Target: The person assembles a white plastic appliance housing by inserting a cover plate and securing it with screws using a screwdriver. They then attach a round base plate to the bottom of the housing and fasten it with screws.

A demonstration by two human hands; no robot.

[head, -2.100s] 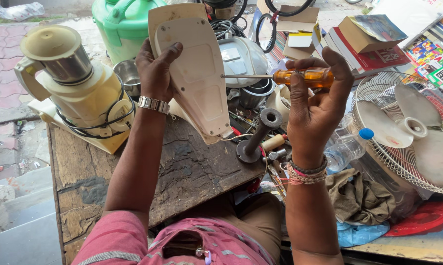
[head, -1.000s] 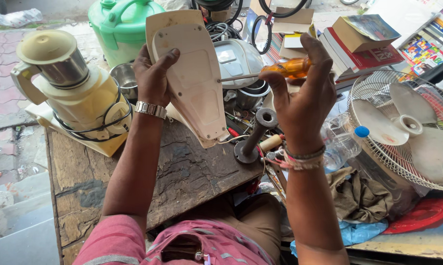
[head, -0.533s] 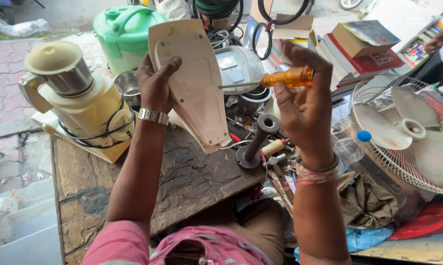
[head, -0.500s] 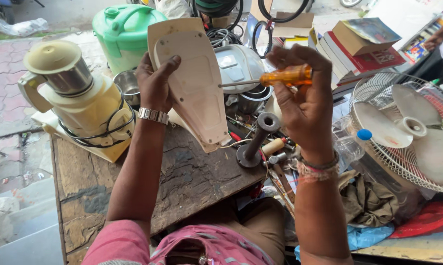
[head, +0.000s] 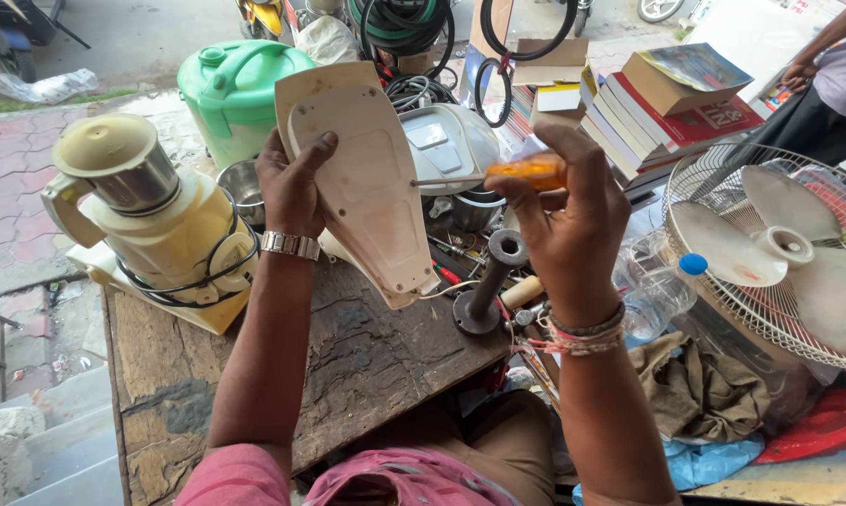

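Vs. the earlier frames little is changed: the cream panel (head: 367, 183) is kept upright at upper centre, and the screwdriver (head: 526, 171) has been brought a bit lower and closer to the panel, shaft now roughly level w/ tip at the panel's right edge, approx. mid-height. The view itself is shifted slightly, so more of the mixer (head: 151, 220) is seen at left. The left hand (head: 292, 183) is closed on the panel's left edge, thumb laid on the front face, fingers hidden behind; a metal watch is worn at the wrist. The right hand (head: 564, 220) is wrapped around the orange handle, fingers curled over the top, thumb underneath; thread bands are seen at the wrist. The panel's lower end is held just above the wooden bench (head: 348, 347), near the metal post (head: 489, 281) at centre. A green cooker (head: 236, 94) is seen at upper left behind the left hand, a stack of books (head: 676, 98) at upper right, and a table fan (head: 779, 253) at right edge. Another person's arm is partly seen in the top right corner.
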